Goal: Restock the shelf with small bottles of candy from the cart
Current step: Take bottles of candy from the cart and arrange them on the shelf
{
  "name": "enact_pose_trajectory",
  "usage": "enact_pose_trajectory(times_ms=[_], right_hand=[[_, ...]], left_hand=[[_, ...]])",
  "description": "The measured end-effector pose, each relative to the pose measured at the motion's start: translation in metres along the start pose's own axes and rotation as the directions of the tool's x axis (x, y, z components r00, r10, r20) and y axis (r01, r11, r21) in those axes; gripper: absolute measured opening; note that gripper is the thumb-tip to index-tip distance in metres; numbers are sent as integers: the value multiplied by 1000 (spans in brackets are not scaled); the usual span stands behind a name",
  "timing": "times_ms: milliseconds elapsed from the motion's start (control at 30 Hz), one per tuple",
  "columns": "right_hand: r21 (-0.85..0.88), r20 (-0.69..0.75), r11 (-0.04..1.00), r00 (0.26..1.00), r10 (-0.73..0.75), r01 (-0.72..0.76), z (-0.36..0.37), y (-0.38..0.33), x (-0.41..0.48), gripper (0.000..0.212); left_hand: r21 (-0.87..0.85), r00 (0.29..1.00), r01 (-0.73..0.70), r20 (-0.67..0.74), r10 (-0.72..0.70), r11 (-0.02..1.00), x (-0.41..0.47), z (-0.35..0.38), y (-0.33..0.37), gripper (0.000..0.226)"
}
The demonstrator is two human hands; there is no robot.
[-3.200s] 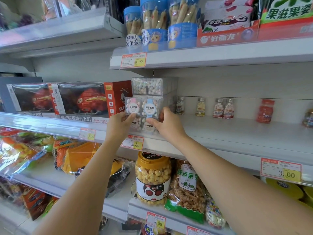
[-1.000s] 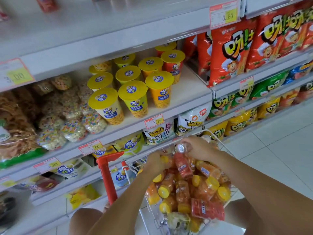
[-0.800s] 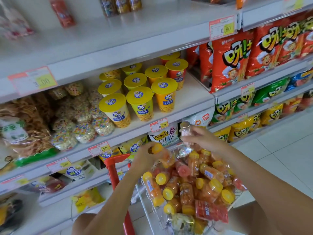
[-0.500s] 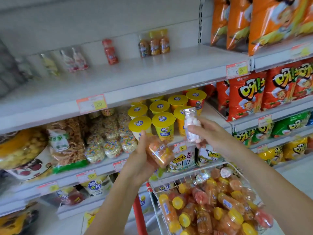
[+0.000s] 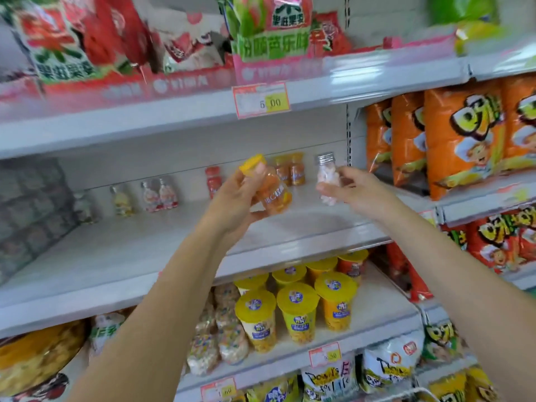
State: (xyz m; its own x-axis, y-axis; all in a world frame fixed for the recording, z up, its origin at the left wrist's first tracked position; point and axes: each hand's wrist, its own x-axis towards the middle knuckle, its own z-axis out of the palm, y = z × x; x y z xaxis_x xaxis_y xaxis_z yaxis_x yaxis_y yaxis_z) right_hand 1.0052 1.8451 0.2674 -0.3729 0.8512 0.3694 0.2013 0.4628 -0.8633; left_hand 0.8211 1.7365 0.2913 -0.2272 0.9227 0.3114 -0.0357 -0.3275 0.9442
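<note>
My left hand (image 5: 232, 201) grips an orange candy bottle (image 5: 272, 192) with a yellow cap, tilted, above the white shelf (image 5: 130, 256). My right hand (image 5: 351, 190) holds a clear bottle (image 5: 326, 181) of pale pink-white candy with a silver cap, upright, near the shelf's right end. Along the shelf's back stand a few small bottles: a red one (image 5: 213, 182), two orange ones (image 5: 290, 169) and several clear ones (image 5: 155, 195). The cart is out of view.
Yellow-lidded snack cups (image 5: 295, 309) fill the shelf below. Orange chip bags (image 5: 452, 134) hang to the right past the upright divider. Red and green candy bags (image 5: 162, 42) sit on the shelf above, with a price tag (image 5: 262, 101) on its edge. A stack of clear boxes (image 5: 29, 210) stands at left.
Both hands have risen from the cart to shelf height, each carrying its bottle. The view has tilted up, so the cart has dropped out of sight.
</note>
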Motion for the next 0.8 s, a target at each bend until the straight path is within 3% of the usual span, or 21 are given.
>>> enact_pose_trajectory(times_ms=[167,267,333,467,533,600,700,800], right_hand=[[-239,124,969,989,86,-54,5,16,48,29],[-264,130,959,982,138,-100,4,35,72,38],[-292,139,949,977,163,-117,0,44,83,37],[-171,304,979,938,163,-115,-9,52,93,33],[-149,435,982,884,173,-119,-17,55,99,50],[-71,444,977,871,210,-199,-29,52,109,68],[-66,254,983,950,182,-170,-41,48,133,66],[-110,309,992,947,91,-59,-29,43,152,43]], left_hand=[[211,993,121,-41,-115,970,69,-10,-28,27],[267,989,149,-44,-143,952,99,-7,-41,14],[305,989,145,-14,-148,941,117,-2,-50,17],[286,978,154,96,-188,946,146,3,-70,22],[260,963,167,162,-214,951,160,3,-76,21],[291,962,165,166,-219,942,171,3,-83,30],[345,985,123,72,-157,930,178,6,-94,31],[562,994,-10,-81,67,827,176,9,-95,15]])
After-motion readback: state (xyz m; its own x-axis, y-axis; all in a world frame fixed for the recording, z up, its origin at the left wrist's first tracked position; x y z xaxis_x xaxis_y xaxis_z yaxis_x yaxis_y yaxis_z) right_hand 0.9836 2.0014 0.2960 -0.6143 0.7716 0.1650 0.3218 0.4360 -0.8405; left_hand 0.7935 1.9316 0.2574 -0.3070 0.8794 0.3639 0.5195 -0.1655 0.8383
